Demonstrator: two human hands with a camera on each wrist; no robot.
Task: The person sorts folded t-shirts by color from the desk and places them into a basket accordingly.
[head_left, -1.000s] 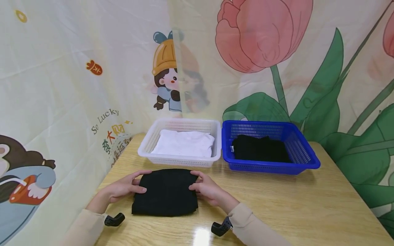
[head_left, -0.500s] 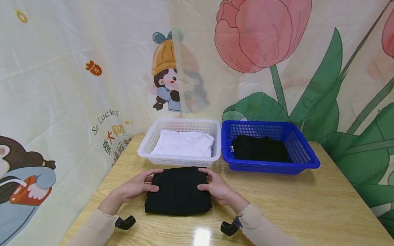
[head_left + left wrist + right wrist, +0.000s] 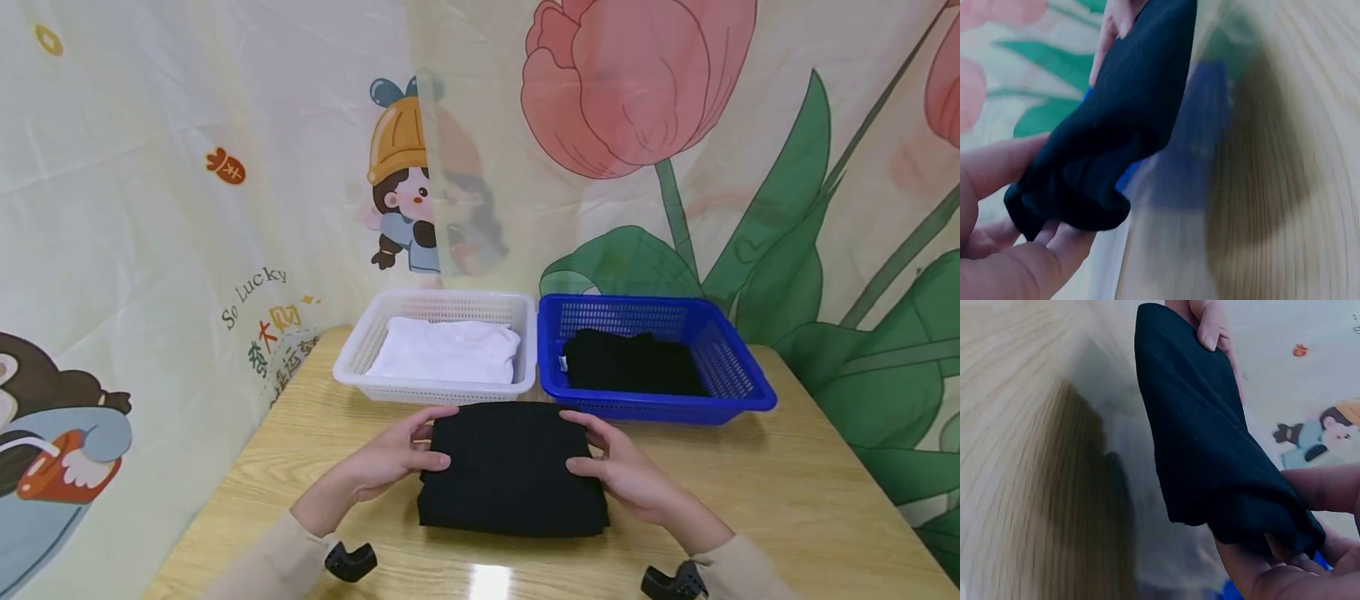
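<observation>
A folded black garment (image 3: 513, 475) is held up between both hands, in front of the two baskets in the head view. The left hand (image 3: 393, 458) grips its left side, thumb on the near face and other fingers behind and under it. On the opposite side the right hand (image 3: 630, 471) pinches the cloth in the same way. Both wrist views show the garment (image 3: 1116, 106) raised off the wooden table, with its dark shadow below. Loose folded layers hang at the end by the right hand's fingers (image 3: 1329, 487).
A white basket (image 3: 435, 392) with a folded white garment (image 3: 446, 350) stands at the back of the table (image 3: 750, 500). Beside it, on the right, a blue basket (image 3: 652, 406) contains a folded black garment (image 3: 630, 362). A printed curtain (image 3: 300, 125) hangs behind the table.
Both hands have carried the folded black garment to the right, from in front of the white basket toward the blue one. It now appears larger and higher. The baskets have stayed put.
</observation>
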